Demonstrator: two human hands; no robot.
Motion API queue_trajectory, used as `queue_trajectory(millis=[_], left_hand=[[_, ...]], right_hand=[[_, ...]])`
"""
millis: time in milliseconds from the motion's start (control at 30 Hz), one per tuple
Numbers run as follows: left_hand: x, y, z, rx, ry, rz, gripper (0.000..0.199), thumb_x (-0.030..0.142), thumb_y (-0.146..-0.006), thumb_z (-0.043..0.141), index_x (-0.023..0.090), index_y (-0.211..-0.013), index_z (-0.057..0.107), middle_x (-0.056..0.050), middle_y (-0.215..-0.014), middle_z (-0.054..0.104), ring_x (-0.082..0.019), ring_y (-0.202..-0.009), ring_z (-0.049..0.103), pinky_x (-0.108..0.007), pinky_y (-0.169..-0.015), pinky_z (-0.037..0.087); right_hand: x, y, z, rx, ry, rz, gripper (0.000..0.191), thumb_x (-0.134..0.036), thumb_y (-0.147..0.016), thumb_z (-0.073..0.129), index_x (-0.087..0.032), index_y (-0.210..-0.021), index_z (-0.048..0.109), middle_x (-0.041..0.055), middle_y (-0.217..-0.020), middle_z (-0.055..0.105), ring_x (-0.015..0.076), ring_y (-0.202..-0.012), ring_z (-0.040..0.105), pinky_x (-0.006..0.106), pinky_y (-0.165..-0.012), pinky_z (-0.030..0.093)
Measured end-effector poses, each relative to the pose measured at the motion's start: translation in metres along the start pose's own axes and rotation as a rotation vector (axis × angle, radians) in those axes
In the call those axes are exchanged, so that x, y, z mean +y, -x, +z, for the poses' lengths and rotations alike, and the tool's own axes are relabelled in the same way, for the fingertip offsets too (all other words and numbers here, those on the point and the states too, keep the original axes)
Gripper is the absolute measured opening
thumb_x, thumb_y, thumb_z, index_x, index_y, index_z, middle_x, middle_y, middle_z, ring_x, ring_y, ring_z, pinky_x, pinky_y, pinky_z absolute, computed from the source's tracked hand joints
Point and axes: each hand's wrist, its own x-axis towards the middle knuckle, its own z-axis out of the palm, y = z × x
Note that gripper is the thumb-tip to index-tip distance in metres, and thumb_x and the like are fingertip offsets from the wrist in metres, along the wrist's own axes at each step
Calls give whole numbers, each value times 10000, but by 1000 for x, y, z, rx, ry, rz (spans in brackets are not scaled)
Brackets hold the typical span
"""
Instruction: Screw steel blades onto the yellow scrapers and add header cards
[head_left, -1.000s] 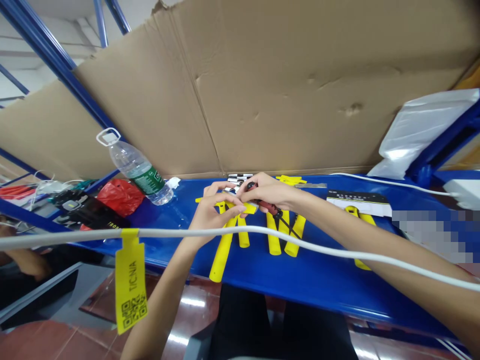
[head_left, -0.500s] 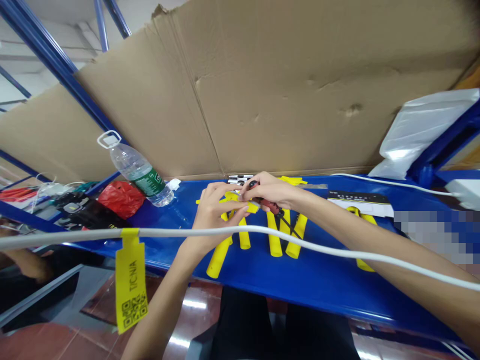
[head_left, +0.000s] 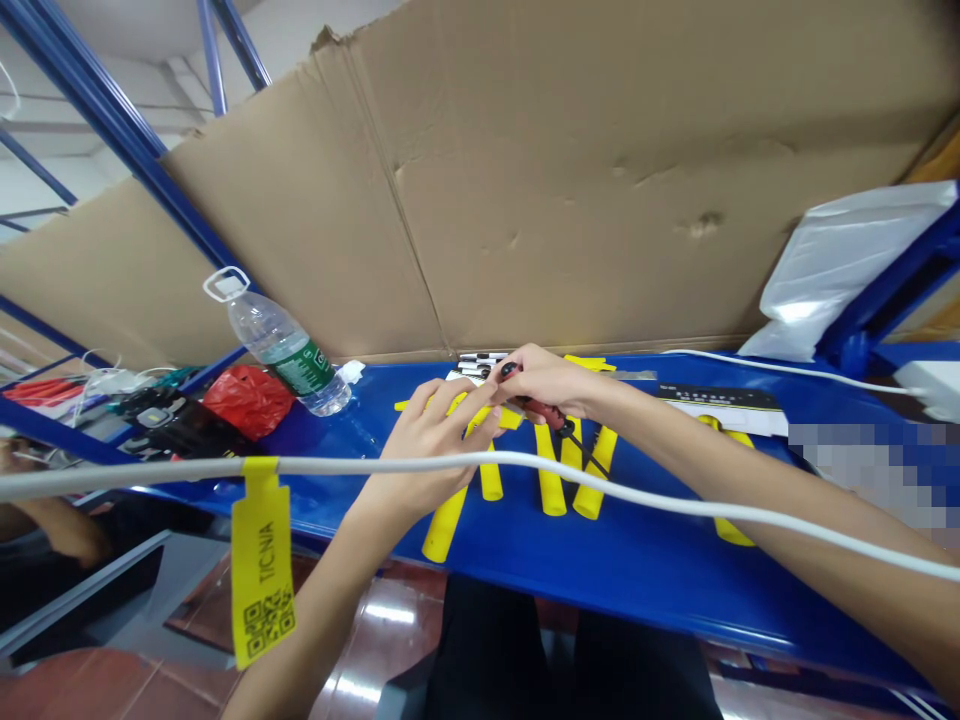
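Note:
My right hand (head_left: 544,385) is closed around a screwdriver (head_left: 551,415) with a red and black handle; its thin dark shaft points down to the right. Close beside it, my left hand (head_left: 427,440) has its fingers bent round a yellow piece (head_left: 510,416), which is partly hidden by the fingers. The fingertips of both hands meet near this piece. Below and around them, several yellow tubes (head_left: 551,490) lie on the blue table (head_left: 645,570). One yellow tube (head_left: 446,525) reaches out from under my left hand toward the front edge.
Behind the table stands a cardboard sheet (head_left: 585,200). A water bottle (head_left: 292,360), a red plastic bag (head_left: 249,400) and a black object (head_left: 172,415) are at left. At right lies a black-and-white printed card (head_left: 727,408). A white cable (head_left: 360,465) with a yellow tag (head_left: 262,560) crosses the view.
My left hand has turned, and its fingers have moved up and right, closer to my right hand. The right hand keeps the screwdriver and has hardly moved.

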Motion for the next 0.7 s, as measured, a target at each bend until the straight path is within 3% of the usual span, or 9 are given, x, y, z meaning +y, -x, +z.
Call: queue_trajectory(millis=[233, 367, 533, 700], left_hand=[[-1, 2, -8, -8, -14, 43, 235, 81, -1060, 650, 178, -1220, 793, -156, -1465, 773, -344, -1242, 695, -520, -1028, 559], [5, 4, 0, 80, 80, -31, 203, 98, -1066, 684, 216, -1185, 799, -122, -1382, 801, -312, -1228, 697, -490, -1015, 574], [15, 7, 17, 214, 147, -211, 116, 154, -1027, 792, 238, -1105, 815, -118, -1298, 792, -317, -1185, 689, -495, -952, 614], [16, 11, 17, 194, 341, -263, 162, 218, -1051, 788, 275, -1199, 824, -125, -1447, 734, -326, -1321, 664, -558, -1072, 618]], right_hand=[[-6, 4, 2, -9, 16, 22, 157, -94, -837, 708, -171, -702, 682, -68, -434, 514, 81, -292, 426, 195, -297, 305], [-3, 2, -1, -11, 36, 21, 120, -151, -886, 724, -173, -769, 729, -61, -433, 531, 98, -293, 441, 203, -291, 315], [3, -2, -7, -22, 40, -28, 71, -220, -812, 806, -179, -777, 760, -53, -467, 565, 118, -326, 505, 213, -304, 341], [3, -2, -11, -46, 54, -38, 73, -245, -800, 829, -184, -818, 794, -48, -471, 590, 116, -322, 488, 215, -303, 352]])
